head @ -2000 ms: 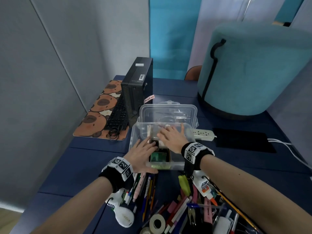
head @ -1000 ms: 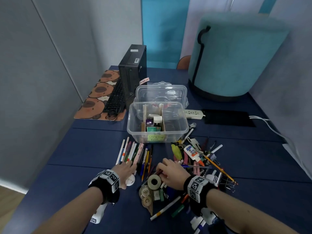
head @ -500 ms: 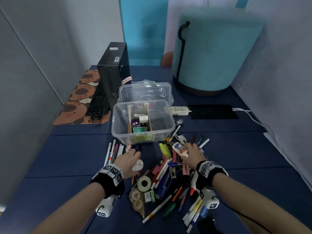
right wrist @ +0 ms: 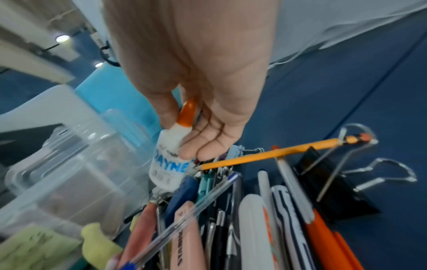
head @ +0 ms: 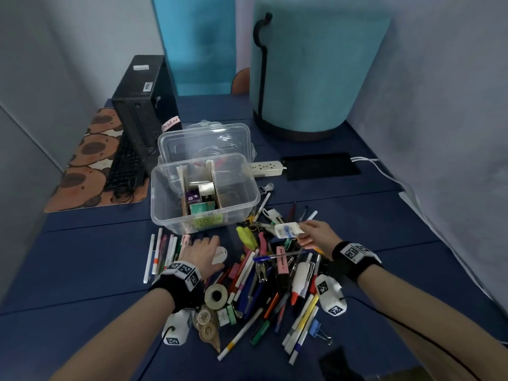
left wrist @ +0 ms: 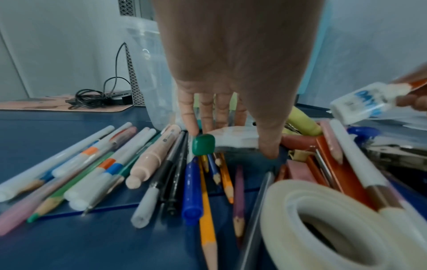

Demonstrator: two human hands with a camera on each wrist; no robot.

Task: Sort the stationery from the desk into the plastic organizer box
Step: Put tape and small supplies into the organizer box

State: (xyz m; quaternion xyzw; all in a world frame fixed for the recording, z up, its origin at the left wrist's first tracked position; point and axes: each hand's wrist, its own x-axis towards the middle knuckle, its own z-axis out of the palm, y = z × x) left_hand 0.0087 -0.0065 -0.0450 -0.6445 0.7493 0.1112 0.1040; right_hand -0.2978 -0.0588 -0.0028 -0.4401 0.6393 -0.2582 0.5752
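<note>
Dark blue desk [head: 82,259]. Clear plastic organizer box [head: 165,204], lidless, with cardboard dividers, stands at centre. Before it, a heap of pens and markers [head: 275,284]. Left hand [head: 202,254]: grip released, fingers straight on a white round tape dispenser [head: 220,255]. Right hand [head: 316,235]: grip pinching a small white glue bottle [head: 287,230], raised above the heap.

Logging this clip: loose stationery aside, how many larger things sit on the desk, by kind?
Organizer box: 1
Box lid: 1
Computer tower: 1
Keyboard: 1
Power strip: 1
Desk mat: 1
Black pad: 1
Teal stool: 1
Total: 8
</note>
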